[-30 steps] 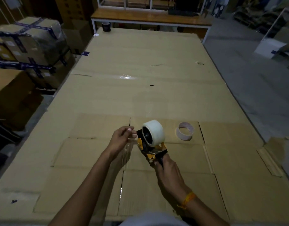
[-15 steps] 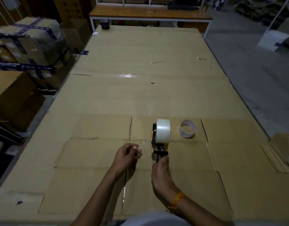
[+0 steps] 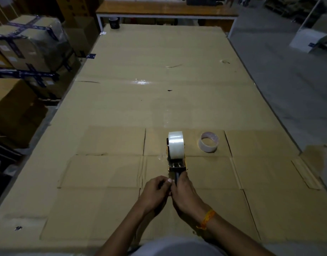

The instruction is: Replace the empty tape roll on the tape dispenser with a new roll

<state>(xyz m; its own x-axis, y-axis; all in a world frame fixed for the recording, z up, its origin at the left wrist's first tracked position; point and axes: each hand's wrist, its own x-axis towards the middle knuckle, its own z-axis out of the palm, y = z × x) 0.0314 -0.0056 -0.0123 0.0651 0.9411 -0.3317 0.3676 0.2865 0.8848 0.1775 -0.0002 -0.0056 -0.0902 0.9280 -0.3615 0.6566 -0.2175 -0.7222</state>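
A yellow and black tape dispenser [image 3: 177, 166] stands on the cardboard-covered table [image 3: 159, 100], carrying a full white tape roll [image 3: 175, 145] on its hub. My right hand [image 3: 185, 193] grips the dispenser's black handle from behind. My left hand [image 3: 155, 191] is pressed against the right one at the handle, fingers curled; what it pinches is hidden. The empty tape core [image 3: 208, 142] lies flat on the cardboard to the right of the dispenser.
Taped cardboard boxes [image 3: 28, 47] are stacked along the left edge. A dark cup [image 3: 114, 23] stands at the table's far left corner, before a wooden bench [image 3: 166, 10]. The table's right edge drops to grey floor [image 3: 288, 85].
The dispenser has been turned to point straight away from me and lowered toward the table. My left hand moved from the roll's left side down to the handle beside my right hand.
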